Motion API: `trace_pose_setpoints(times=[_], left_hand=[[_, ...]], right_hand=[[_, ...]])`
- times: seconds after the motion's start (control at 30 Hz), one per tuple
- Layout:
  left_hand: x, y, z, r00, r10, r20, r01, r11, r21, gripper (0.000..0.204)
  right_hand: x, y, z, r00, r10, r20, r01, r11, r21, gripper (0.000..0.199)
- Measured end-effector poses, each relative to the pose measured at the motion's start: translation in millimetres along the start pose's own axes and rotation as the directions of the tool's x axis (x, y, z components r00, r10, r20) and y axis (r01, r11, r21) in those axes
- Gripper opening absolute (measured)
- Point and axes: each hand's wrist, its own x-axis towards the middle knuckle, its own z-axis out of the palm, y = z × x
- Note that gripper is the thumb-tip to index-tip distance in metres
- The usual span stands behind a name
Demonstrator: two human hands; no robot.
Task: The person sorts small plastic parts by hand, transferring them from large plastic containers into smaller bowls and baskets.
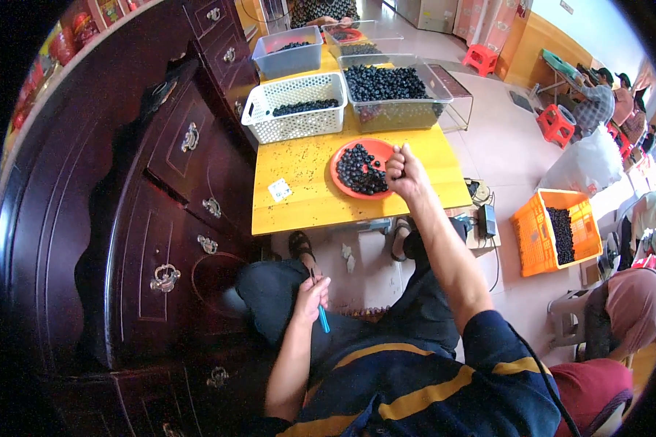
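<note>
My left hand [310, 298] rests above my lap, wrapped round a slim tool [323, 320] with a teal handle and a thin dark tip. Over the right rim of an orange-red plate [340, 188] my right hand [407, 173] is closed, its fingers curled in. Whatever it may hold is hidden. Small black round pieces [358, 169], like beads or berries, lie heaped on the plate's left and middle. The plate sits near the front of a yellow table [299, 207].
Behind the plate stand a white perforated basket [299, 131], a clear tub [401, 113] and a greyish bin [288, 64], all with black pieces. An orange crate [532, 247] is on the floor at right. Dark drawers [160, 218] line my left. Several people sit at right.
</note>
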Motion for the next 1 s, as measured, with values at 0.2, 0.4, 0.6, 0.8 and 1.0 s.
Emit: trace_pose_setpoints(times=[0.2,0.4,0.6,0.8,1.0], left_hand=[[-1,4,2,0.999,-0.035,-0.040,0.037,0.999,0.032,0.016],[2,1,0,1.000,-0.006,-0.013,0.006,0.999,0.036,0.015],[-1,0,1,0.999,0.002,-0.037,-0.001,1.000,0.021,0.014],[-3,-1,-3,0.999,-0.016,-0.045,0.016,1.000,-0.009,0.015],[-5,0,-9,0.996,0.003,-0.085,-0.003,1.000,0.005,0.017]], right_hand=[[-86,46,-61,0.988,0.146,-0.057,-0.137,0.980,0.147,0.030],[-101,88,-116,0.928,0.203,-0.312,-0.169,0.976,0.135,0.028],[-71,107,-124,0.890,0.229,-0.395,-0.193,0.973,0.130,0.029],[-65,106,-128,0.930,0.135,-0.341,-0.192,0.972,-0.138,0.025],[-79,111,-100,0.962,-0.014,-0.273,-0.157,0.789,-0.594,0.015]])
